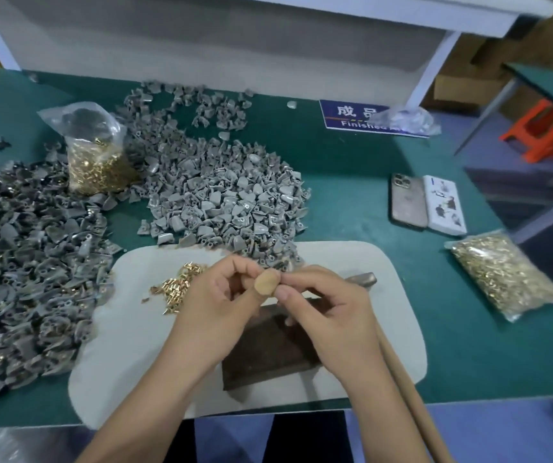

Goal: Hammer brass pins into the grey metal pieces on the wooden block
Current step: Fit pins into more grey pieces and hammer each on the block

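My two hands meet above the dark wooden block (268,355) on the pale mat (134,329). My left hand (215,299) has its fingers curled, and its thumb tip is wrapped in a tan bandage (266,284). The thumb and forefinger of my right hand (321,312) pinch the edge of that bandage. Any small part between the fingers is hidden. The hammer (361,280) lies on the mat, its wooden handle running under my right wrist toward the near edge. Loose brass pins (178,285) sit left of my hands. Grey metal pieces (228,198) are heaped behind.
A second heap of grey pieces (24,279) fills the left of the green table. A bag of brass pins (98,162) stands at the back left, another bag (505,275) lies at the right. A phone (408,203) and a white box (444,203) lie to the right.
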`<state>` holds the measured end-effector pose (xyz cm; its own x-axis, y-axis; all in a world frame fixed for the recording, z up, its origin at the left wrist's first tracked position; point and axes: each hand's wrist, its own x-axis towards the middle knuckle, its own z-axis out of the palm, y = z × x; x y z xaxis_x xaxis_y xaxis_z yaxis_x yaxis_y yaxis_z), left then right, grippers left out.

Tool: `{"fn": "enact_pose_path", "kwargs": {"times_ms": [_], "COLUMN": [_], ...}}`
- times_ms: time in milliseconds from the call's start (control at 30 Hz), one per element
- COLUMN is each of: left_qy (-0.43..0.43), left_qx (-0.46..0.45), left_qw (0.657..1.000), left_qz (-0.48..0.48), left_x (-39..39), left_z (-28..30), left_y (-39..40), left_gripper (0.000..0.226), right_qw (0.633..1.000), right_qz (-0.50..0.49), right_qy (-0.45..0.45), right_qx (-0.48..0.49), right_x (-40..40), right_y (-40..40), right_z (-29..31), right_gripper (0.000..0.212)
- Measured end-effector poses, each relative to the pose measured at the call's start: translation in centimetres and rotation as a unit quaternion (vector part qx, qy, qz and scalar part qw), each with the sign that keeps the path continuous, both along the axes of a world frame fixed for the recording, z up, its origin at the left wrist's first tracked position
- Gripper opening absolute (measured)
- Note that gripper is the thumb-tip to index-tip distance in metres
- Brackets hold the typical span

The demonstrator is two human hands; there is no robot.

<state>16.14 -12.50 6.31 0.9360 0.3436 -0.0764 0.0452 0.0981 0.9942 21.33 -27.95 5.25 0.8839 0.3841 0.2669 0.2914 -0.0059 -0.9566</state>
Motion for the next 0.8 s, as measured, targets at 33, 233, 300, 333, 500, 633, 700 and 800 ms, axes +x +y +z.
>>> {"fn": "enact_pose_path", "kwargs": {"times_ms": [33,233,300,333,500,633,700,800], "left_qy": [0.005,0.010,0.042,0.057,0.098,0.097,0.091,0.107], "left_qx": [0.016,0.311,0.414,0.454,0.554,0.630,0.640,0.639], "left_qw": [1.000,0.950,0.907,0.886,0.822,0.763,0.755,0.752], "left_qz": [-0.001,-0.033,-0.059,-0.074,-0.088,-0.107,-0.111,-0.122], "left_x": [0.4,2.2,2.9,3.4,5.8,6.6,7.0,7.4], "left_z": [-0.1,-1.1,-0.9,-0.8,-0.5,-1.0,-1.1,-1.0], "left_y": [-0.4,-0.4,0.6,1.0,1.1,-0.4,-1.0,-1.1], "left_gripper": [0.033,0.008,0.004,0.005,0.020,0.032,0.028,0.020], "right_qw": [1.000,0.984,0.977,0.976,0.972,0.971,0.971,0.972], "right_qz": [-0.013,-0.176,-0.212,-0.215,-0.218,-0.210,-0.197,-0.191], "right_qy": [-0.015,-0.003,-0.011,-0.030,-0.071,-0.087,-0.100,-0.103], "right_qx": [-0.016,-0.026,-0.028,-0.034,-0.056,-0.075,-0.089,-0.094], "right_x": [0.3,1.8,1.7,1.6,1.6,1.6,1.6,1.7], "right_y": [-0.4,-3.6,-3.9,-3.8,-3.5,-3.6,-3.6,-3.7], "right_z": [-0.2,-3.3,-4.2,-4.3,-4.4,-4.6,-4.7,-4.9], "right_gripper": [0.013,0.011,0.015,0.015,0.012,0.011,0.009,0.008]}}
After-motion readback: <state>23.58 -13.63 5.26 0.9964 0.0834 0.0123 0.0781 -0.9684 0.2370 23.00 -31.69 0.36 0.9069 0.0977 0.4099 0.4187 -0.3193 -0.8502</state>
